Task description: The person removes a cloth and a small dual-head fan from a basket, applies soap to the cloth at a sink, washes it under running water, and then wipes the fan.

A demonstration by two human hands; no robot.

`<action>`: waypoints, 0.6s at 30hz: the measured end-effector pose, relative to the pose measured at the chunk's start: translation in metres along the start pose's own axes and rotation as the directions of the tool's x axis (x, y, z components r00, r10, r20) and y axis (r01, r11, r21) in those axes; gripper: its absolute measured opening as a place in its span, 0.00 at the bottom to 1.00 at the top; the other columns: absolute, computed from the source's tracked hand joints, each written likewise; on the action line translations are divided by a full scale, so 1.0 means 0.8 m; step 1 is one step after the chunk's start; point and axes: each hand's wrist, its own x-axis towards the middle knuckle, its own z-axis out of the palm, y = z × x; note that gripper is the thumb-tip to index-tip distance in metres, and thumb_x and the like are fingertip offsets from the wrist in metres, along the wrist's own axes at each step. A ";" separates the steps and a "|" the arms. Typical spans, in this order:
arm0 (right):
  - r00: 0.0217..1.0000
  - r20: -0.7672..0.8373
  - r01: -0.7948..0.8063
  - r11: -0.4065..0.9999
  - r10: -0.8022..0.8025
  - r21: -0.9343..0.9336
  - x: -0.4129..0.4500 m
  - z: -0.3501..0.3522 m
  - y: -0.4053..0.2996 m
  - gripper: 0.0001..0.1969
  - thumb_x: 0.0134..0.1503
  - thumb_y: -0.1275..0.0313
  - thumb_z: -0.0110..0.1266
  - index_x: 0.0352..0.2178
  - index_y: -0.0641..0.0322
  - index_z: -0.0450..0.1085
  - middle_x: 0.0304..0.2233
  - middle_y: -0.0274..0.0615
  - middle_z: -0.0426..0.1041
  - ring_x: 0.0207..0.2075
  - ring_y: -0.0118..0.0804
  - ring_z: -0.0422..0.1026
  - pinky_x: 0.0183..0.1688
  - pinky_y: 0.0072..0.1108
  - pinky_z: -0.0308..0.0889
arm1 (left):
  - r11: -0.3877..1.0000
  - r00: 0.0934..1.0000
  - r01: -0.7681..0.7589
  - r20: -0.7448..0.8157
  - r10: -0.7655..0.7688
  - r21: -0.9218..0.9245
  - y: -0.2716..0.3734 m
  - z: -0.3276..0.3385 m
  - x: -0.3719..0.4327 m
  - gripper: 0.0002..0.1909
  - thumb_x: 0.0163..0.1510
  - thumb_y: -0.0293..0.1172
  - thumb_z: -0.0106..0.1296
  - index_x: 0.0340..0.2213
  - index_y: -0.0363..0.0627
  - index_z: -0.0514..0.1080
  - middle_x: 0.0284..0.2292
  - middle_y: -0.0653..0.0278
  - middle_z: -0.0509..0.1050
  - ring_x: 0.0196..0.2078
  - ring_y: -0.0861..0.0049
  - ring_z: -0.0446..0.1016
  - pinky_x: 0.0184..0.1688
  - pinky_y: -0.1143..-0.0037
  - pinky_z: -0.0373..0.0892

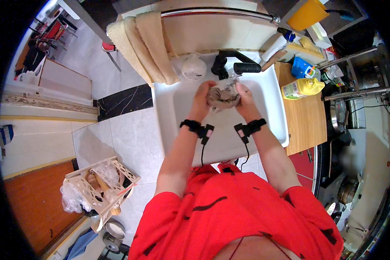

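Both my hands are over the white sink basin (182,130), close below the black faucet (247,67). Between them is a wet, crumpled brownish-grey cloth (224,98). My left hand (201,99) grips its left side, and my right hand (246,100) grips its right side. Water seems to splash where the cloth meets the faucet's stream. A black strap with a small wired device sits on each wrist. Behind my left hand, a round white bottle (194,67) stands on the sink's back ledge. The palm sides and some fingertips are hidden by the cloth.
Beige towels (149,48) hang from a metal rail (217,12) at the back left. On the wooden counter (304,120) to the right stand a yellow bottle (300,88) and a blue pouch (304,69). A slatted crate (99,185) with plastic bags is on the floor at left.
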 end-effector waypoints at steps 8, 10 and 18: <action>1.000 0.022 -0.018 0.930 0.011 0.368 -0.006 -0.007 -0.034 0.14 0.53 0.72 0.46 0.42 0.63 0.65 0.42 0.42 0.69 0.46 0.42 0.67 0.52 0.34 0.60 | 0.903 0.921 0.388 -0.057 -0.385 0.181 0.015 -0.025 -0.039 0.23 0.58 0.45 0.42 0.52 0.53 0.58 0.55 0.62 0.56 0.51 0.62 0.61 0.45 0.55 0.67; 0.996 0.079 -0.058 0.917 0.029 0.396 -0.006 -0.002 -0.020 0.15 0.53 0.71 0.46 0.41 0.66 0.65 0.42 0.44 0.70 0.45 0.43 0.68 0.51 0.33 0.61 | 0.899 0.899 0.439 0.011 -0.439 0.010 0.003 -0.009 -0.030 0.26 0.57 0.49 0.44 0.53 0.51 0.57 0.54 0.62 0.58 0.52 0.63 0.62 0.46 0.57 0.68; 0.985 0.152 0.084 0.996 -0.080 -0.022 0.000 -0.006 0.003 0.18 0.56 0.64 0.43 0.42 0.67 0.65 0.43 0.46 0.70 0.47 0.44 0.67 0.52 0.34 0.61 | 0.966 0.987 -0.160 0.024 0.158 0.204 -0.058 -0.020 0.022 0.27 0.53 0.49 0.50 0.46 0.40 0.64 0.44 0.60 0.69 0.46 0.72 0.70 0.44 0.71 0.70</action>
